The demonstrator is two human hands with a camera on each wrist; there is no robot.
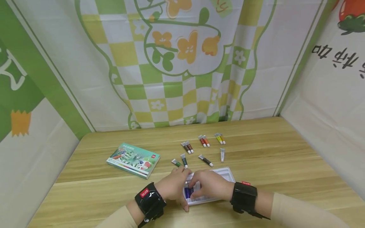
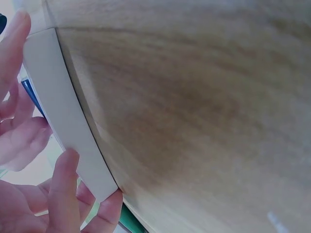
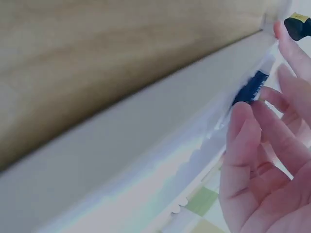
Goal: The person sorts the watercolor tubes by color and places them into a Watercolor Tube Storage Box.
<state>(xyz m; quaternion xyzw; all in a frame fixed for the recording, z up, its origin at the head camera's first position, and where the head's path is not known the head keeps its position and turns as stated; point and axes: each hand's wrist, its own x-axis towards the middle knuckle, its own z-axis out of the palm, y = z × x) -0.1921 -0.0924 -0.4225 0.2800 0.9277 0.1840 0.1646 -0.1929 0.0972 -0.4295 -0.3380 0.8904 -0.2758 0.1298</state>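
A white plastic tray [image 1: 226,172] lies on the table in the head view, its left part holding blue paint tubes [image 1: 187,192]. My left hand [image 1: 174,183] grips the tray's left end, fingers at the far corner and thumb at the near one; the tray's side wall [image 2: 68,111] fills part of the left wrist view. Over the tray, my right hand [image 1: 212,185] pinches a dark blue paint tube [image 3: 251,88] between thumb and fingers, down among the tray's compartments. Part of the tray is hidden under this hand.
Beyond the tray lie several loose paint tubes: green [image 1: 176,162], dark teal [image 1: 184,161], black [image 1: 205,160], white [image 1: 222,155], brown [image 1: 187,147], red and orange [image 1: 203,141], yellow [image 1: 220,138]. A green illustrated box [image 1: 134,160] sits at left. A patterned curtain [image 1: 182,95] hangs behind the table.
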